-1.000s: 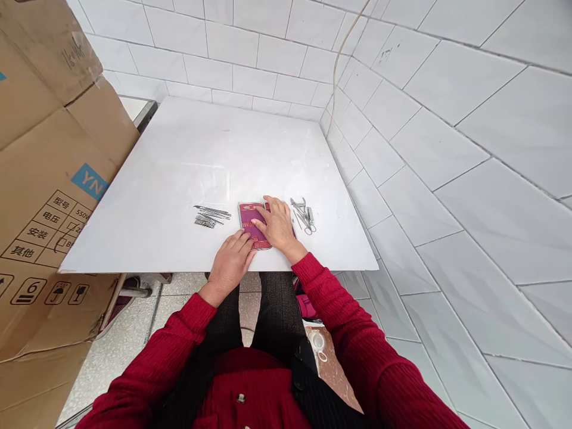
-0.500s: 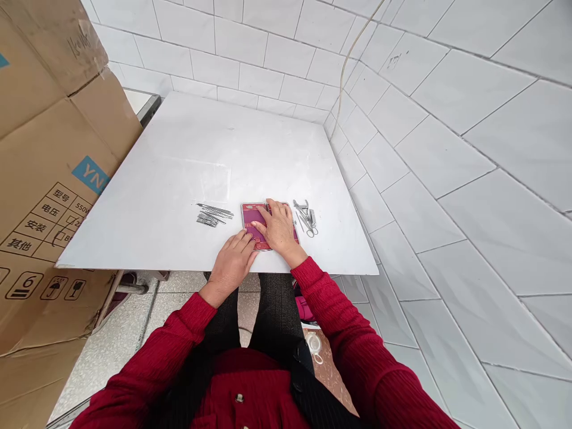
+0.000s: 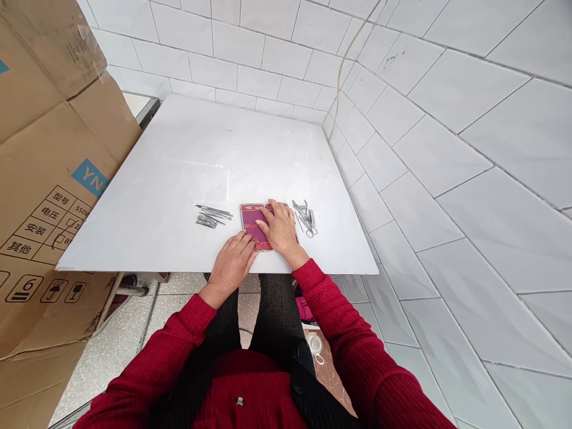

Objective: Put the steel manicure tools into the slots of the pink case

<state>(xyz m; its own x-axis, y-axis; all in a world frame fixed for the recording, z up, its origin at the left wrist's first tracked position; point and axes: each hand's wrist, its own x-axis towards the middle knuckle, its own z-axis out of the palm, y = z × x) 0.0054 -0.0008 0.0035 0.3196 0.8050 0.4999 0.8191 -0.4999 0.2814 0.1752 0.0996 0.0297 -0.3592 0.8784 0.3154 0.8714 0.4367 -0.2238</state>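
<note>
An open manicure case [image 3: 252,217] with a purple and red lining and small elastic loops lies flat near the table's front edge. My left hand [image 3: 233,257] grips its lower left corner, fingertips over the rim and thumb by the front edge. Across the case's middle and right half lies my right hand [image 3: 281,229], fingers stretched out and thumb apart, covering most of that half. Anything beneath this palm is hidden. Several slim metal tools [image 3: 214,212] and a cluster of nail clippers [image 3: 206,221] are left of the case. Scissors and nippers [image 3: 305,217] lie at its right.
The white table [image 3: 268,155] meets a tiled wall [image 3: 250,44] at the back and another at the right. A tall cardboard box [image 3: 49,179] stands along the left side. A thin cable [image 3: 343,65] hangs in the corner.
My right thumb has drawn slightly right and upward, baring more of the purple lining. The left hand and the loose tools stay where they were; the camera has shifted slightly.
</note>
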